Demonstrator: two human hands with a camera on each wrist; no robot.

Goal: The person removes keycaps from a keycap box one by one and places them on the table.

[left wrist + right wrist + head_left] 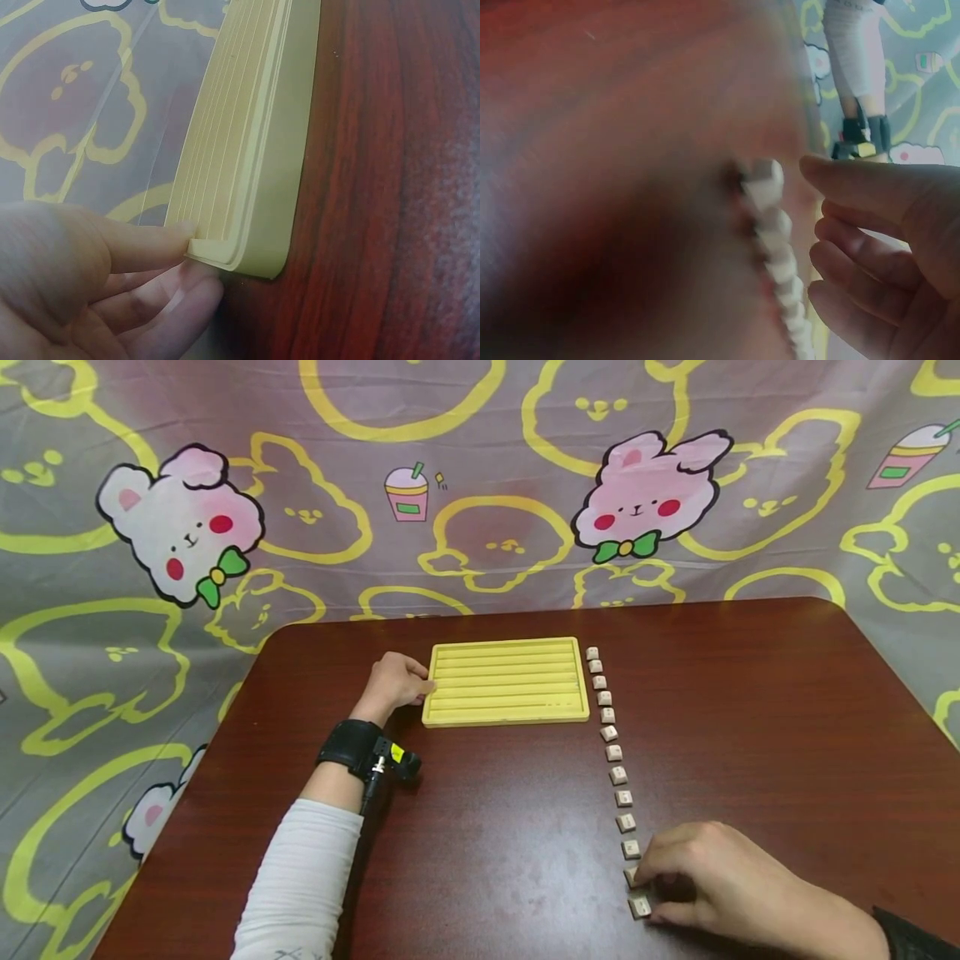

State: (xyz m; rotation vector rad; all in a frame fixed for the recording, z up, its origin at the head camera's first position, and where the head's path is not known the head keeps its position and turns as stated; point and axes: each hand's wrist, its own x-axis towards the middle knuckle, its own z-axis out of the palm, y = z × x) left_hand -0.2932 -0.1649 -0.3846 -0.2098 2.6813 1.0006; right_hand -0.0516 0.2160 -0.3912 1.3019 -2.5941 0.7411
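A yellow ridged tray lies on the table. My left hand pinches its left edge; in the left wrist view the thumb is over the rim and the fingers are below. Small cream tiles with dark marks form a long row from beside the tray's right edge toward the near side. At the near end of that row is my right hand, its fingers loosely bent. One fingertip partly covers the second-nearest tile, and the thumb tip is beside the nearest tile. The right wrist view shows nothing gripped.
The dark red-brown table has rounded far corners. Behind it hangs a cartoon-print cloth, close to the table's far edge. A black wrist strap with a small camera is on my left wrist.
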